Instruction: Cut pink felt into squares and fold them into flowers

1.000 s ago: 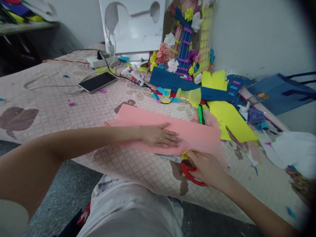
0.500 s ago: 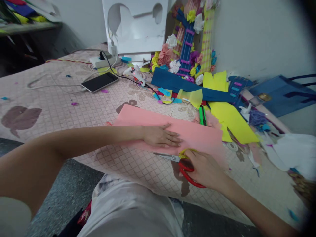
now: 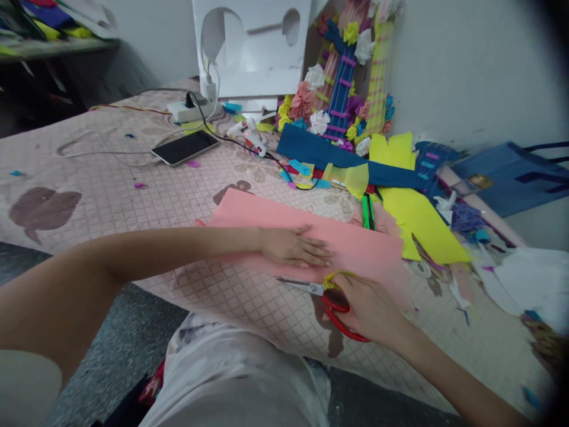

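A long sheet of pink paper (image 3: pixel 249 210) lies on the patterned tablecloth in front of me. Pressed flat on its middle is my left hand (image 3: pixel 293 246), fingers stretched out to the right. My right hand (image 3: pixel 368 302) grips a pair of scissors (image 3: pixel 306 286) with red and yellow handles at the sheet's near edge. The blades point left and look closed, lying beside the paper's near edge. Just beyond the paper's far edge rests a green box cutter (image 3: pixel 367 212).
Yellow paper (image 3: pixel 427 225) and a blue strip (image 3: pixel 329 155) lie beyond the sheet. Further off are a glue gun (image 3: pixel 251 135), a phone (image 3: pixel 185 148), a power strip (image 3: pixel 193 111) and paper-flower guitars (image 3: pixel 340 89) against the wall. A tape roll (image 3: pixel 421 269) sits to the right.
The whole view has shifted slightly, so things appear a little further right. Both hands and the scissors hold nearly the same place on the pink paper.
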Demonstrator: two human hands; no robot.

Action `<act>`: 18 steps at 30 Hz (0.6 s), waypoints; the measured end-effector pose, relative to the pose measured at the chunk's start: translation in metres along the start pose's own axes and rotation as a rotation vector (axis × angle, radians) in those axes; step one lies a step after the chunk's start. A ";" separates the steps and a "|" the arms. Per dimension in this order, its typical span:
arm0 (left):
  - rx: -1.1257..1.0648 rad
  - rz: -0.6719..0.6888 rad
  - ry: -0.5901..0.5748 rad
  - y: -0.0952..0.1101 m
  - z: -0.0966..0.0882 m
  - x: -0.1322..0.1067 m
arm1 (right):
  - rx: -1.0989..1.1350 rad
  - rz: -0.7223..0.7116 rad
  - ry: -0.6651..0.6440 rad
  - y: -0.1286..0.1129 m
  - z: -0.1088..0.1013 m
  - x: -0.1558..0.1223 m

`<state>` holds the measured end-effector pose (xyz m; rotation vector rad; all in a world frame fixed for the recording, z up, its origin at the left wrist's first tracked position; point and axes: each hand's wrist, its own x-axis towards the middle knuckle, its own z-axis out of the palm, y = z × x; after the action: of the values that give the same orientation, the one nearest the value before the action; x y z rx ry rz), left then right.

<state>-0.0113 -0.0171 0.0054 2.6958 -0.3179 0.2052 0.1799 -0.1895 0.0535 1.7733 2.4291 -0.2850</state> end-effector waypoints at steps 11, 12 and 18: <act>0.029 -0.051 0.006 -0.005 -0.014 -0.041 | -0.036 0.023 0.009 -0.007 0.003 0.004; 0.029 -0.056 0.000 -0.006 -0.013 -0.042 | -0.039 0.018 0.005 -0.008 0.003 0.005; -0.017 -0.133 -0.072 -0.005 -0.012 -0.040 | -0.037 0.009 -0.007 -0.012 0.002 0.008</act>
<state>-0.0495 0.0002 0.0067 2.6994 -0.1594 0.0661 0.1662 -0.1857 0.0510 1.7654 2.4049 -0.2431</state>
